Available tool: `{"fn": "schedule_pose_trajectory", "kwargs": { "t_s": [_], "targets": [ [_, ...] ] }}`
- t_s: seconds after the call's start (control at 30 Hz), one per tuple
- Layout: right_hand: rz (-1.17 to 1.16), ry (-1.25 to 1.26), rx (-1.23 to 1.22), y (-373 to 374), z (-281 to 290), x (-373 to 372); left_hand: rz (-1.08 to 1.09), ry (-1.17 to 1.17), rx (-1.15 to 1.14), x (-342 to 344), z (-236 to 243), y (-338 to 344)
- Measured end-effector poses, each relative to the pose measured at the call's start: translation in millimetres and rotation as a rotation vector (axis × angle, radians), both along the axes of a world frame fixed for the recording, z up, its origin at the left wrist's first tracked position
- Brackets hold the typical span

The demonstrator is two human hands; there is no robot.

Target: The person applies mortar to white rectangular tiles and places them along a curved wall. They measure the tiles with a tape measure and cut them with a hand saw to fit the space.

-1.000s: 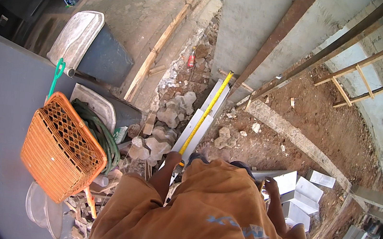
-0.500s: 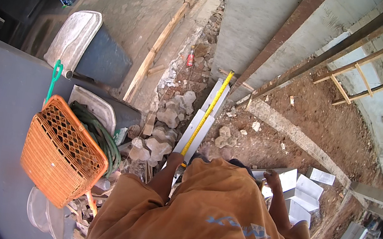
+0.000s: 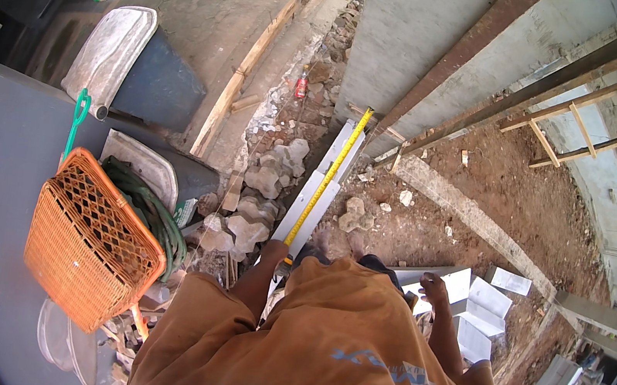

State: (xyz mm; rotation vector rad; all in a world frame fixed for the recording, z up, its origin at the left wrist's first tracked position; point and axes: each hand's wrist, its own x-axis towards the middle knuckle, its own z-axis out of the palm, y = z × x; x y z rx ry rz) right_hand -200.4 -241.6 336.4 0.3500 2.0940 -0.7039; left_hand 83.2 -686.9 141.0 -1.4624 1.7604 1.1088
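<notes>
My left hand (image 3: 273, 254) grips the body of a measuring tape at the near end of a row of white blocks (image 3: 297, 218). Its extended yellow blade (image 3: 329, 174) lies along their tops to the concrete wall. My right hand (image 3: 434, 291) is raised beside my brown shirt, fingers apart and loosely bent, in front of more white blocks (image 3: 482, 309); I see nothing in it.
Broken pavers (image 3: 269, 181) and a timber plank (image 3: 246, 75) lie left. An orange wicker basket (image 3: 76, 240), hose (image 3: 162, 239) and lidded bins (image 3: 163, 84) stand farther left. Steel beams (image 3: 467, 54) lean on the wall (image 3: 400, 25); a wooden ladder (image 3: 583, 127) is at right.
The whole view has shifted slightly, with the scene a little higher and further left in the picture. My left hand stays on the tape; my right hand is slightly raised.
</notes>
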Motion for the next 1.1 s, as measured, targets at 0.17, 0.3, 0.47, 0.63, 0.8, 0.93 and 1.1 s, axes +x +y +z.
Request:
{"fn": "schedule_pose_trajectory", "kwargs": {
  "t_s": [0.17,0.3,0.47,0.63,0.8,0.93,1.1],
  "targets": [
    [-0.024,-0.002,0.008,5.5,1.8,12.4,-0.025,0.008,0.016,3.9,-10.6,-2.1],
    [-0.071,-0.01,0.011,20.8,-4.2,25.3,0.068,0.016,0.029,-3.4,0.8,0.5],
    [-0.093,-0.02,0.005,27.4,-8.8,37.0,0.158,-0.015,0.077,-0.3,-9.0,-3.4],
    [-0.145,-0.009,-0.034,31.0,-13.9,48.8,0.295,0.049,0.097,10.5,-31.2,-7.7],
    [-0.176,-0.009,-0.043,51.5,-21.3,58.4,0.21,-0.037,0.092,-8.3,2.3,-3.4],
    [-0.168,0.011,-0.07,66.5,-24.1,52.1,0.227,-0.034,0.069,-7.7,7.3,-6.9],
    [-0.215,0.036,-0.079,88.6,-30.1,33.4,0.2,-0.046,0.074,-2.2,-1.5,-10.0]
  ]
}}
